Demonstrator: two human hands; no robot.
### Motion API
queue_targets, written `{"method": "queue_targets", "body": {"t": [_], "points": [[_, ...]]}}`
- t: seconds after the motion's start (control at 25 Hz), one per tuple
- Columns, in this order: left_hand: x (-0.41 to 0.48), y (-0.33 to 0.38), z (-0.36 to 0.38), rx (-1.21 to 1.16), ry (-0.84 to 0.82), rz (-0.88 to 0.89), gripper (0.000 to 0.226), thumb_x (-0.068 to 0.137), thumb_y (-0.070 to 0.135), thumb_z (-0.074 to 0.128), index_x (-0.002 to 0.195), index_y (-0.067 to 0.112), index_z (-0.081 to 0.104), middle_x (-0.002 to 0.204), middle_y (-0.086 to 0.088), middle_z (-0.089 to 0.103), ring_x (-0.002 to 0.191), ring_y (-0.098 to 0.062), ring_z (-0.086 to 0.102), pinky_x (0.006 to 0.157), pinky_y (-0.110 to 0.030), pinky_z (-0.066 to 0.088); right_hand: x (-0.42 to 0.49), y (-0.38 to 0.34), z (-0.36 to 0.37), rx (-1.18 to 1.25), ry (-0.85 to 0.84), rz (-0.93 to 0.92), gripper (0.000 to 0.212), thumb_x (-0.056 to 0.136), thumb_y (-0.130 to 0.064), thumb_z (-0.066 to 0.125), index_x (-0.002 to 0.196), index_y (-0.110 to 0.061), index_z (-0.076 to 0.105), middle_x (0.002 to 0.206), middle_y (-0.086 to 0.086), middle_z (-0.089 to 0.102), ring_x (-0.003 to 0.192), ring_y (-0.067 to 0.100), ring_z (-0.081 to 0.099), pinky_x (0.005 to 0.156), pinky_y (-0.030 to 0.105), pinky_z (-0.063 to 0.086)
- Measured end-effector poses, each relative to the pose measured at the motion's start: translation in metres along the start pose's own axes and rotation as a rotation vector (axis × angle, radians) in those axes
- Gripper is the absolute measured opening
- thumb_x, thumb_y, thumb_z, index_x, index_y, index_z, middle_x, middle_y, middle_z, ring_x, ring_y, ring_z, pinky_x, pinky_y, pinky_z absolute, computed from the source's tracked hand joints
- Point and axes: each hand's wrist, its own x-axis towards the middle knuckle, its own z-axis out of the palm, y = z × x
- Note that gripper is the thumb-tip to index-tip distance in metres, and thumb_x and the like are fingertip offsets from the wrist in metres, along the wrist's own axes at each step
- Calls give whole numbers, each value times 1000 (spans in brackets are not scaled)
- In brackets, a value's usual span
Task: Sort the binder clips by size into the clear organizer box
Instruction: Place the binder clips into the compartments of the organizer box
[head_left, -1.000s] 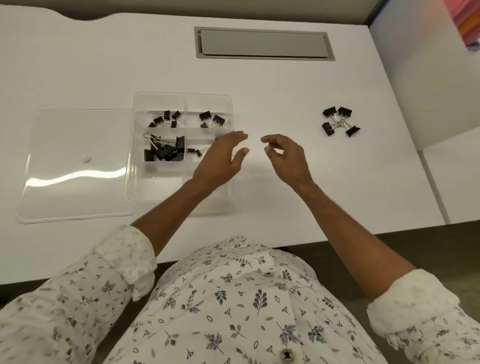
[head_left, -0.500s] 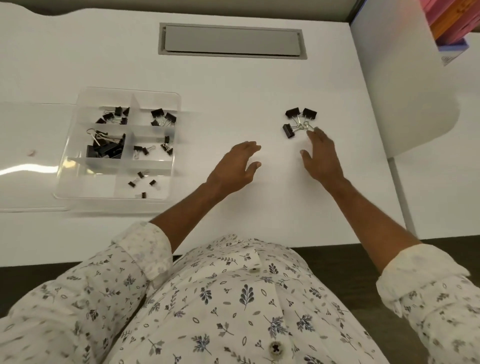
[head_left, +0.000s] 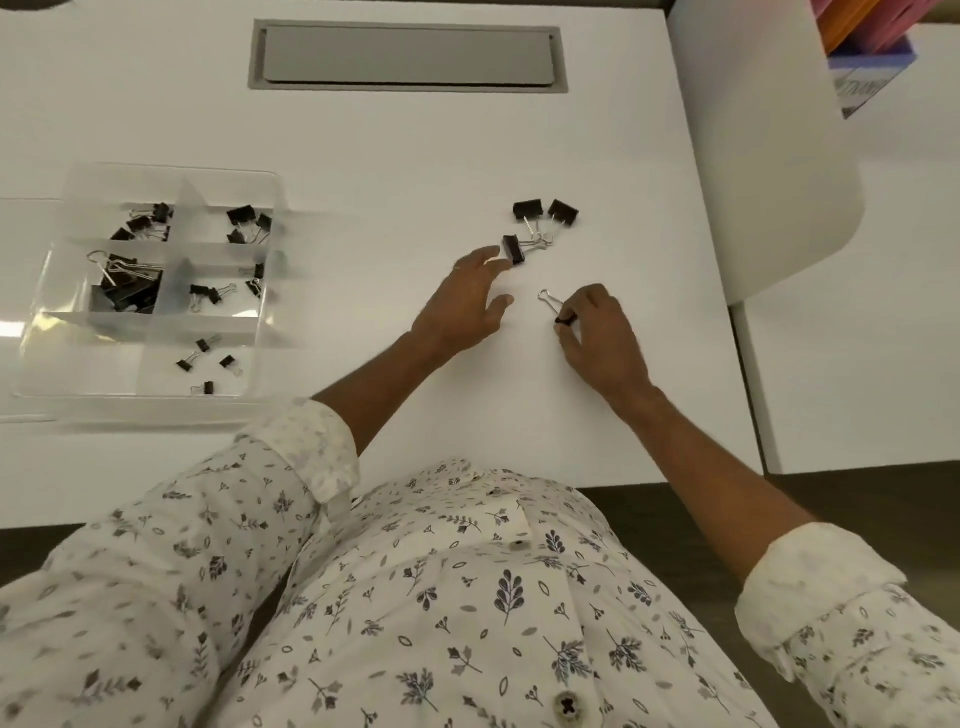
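Note:
Three black binder clips (head_left: 540, 223) lie loose on the white desk (head_left: 415, 145), their wire handles tangled together. My right hand (head_left: 597, 338) pinches a fourth black binder clip (head_left: 558, 310) just below that group, its wire handle pointing up-left. My left hand (head_left: 462, 306) hovers with fingers spread, fingertips close beside the nearest loose clip. The clear organizer box (head_left: 52, 260) sits at the left, its compartments holding black clips of different sizes: large ones mid-left, medium ones in the top cells, small ones lower down.
The box's clear lid (head_left: 21, 410) lies left of and under the box edge. A grey cable hatch (head_left: 405, 57) is set into the desk's far side. A white curved panel (head_left: 769, 156) and a second desk (head_left: 883, 312) stand at the right.
My right hand reached the loose clips, took one and drew it back toward me. My left hand moved from the box across to the clips. The view shifted right.

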Motion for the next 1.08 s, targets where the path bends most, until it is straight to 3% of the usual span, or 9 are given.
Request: {"method": "queue_targets", "body": {"t": [0.16,0.28,0.36,0.44,0.52,0.6,0.68,0.84,1.08], "points": [[42,8,13,58,-18,-31,54,99,22,61,149,8,47,165,-11,30,154,-28,24,123,-41,30,-29,2,-5,149,18,49,20,90,-20,71,107,-12,63,120,1,57,100,16,60,83,24,49],[47,-1,18,59,33,-25,44,95,25,66,137,14,59,154,-4,44,142,-24,41,112,-43,44,-39,-2,-12,367,57,182,27,92,-22,73,116,-14,65,117,1,66,100,12,66,88,25,55],[41,-5,18,23,108,10,28,91,25,68,118,17,69,131,-2,57,125,-21,53,97,-45,52,-37,-7,-18,609,18,391,26,94,-25,72,118,-16,68,112,-1,72,98,13,69,94,27,57],[28,-9,15,-28,165,16,21,87,23,70,107,17,73,115,-2,61,111,-18,59,92,-43,54,-31,-12,-23,1018,-63,624,26,98,-25,66,122,-14,69,112,4,73,100,17,69,102,37,56],[8,-13,12,-145,227,-41,20,83,22,72,102,18,75,107,1,66,101,-11,62,91,-36,54,-27,-14,-24,1345,-124,752,32,102,-21,58,130,-6,64,119,15,71,106,25,67,104,41,54],[-18,-15,3,-336,295,-179,19,82,26,75,101,22,76,106,5,69,98,-4,65,90,-27,56,-22,-22,-20,1483,-154,809,36,104,-19,53,135,-2,60,129,21,68,113,31,66,106,41,53],[-47,-18,-13,-495,335,-297,19,85,25,78,103,22,76,109,7,72,101,0,67,89,-17,55,-17,-39,-11,1534,-217,813,38,104,-18,51,138,-1,57,132,24,65,117,33,65,108,42,51],[-110,-30,-51,-688,409,-380,23,86,20,81,108,17,76,106,5,78,104,-4,72,94,-17,54,-5,-91,10,1515,-410,719,38,105,-22,51,137,-3,58,130,21,67,118,34,65,108,42,51],[-195,-77,-106,-648,690,-460,26,88,26,80,112,20,77,108,6,77,104,-4,72,90,-18,55,10,-204,42,1418,-661,548,36,105,-21,49,133,-2,61,124,18,69,113,31,68,107,42,52]]}}
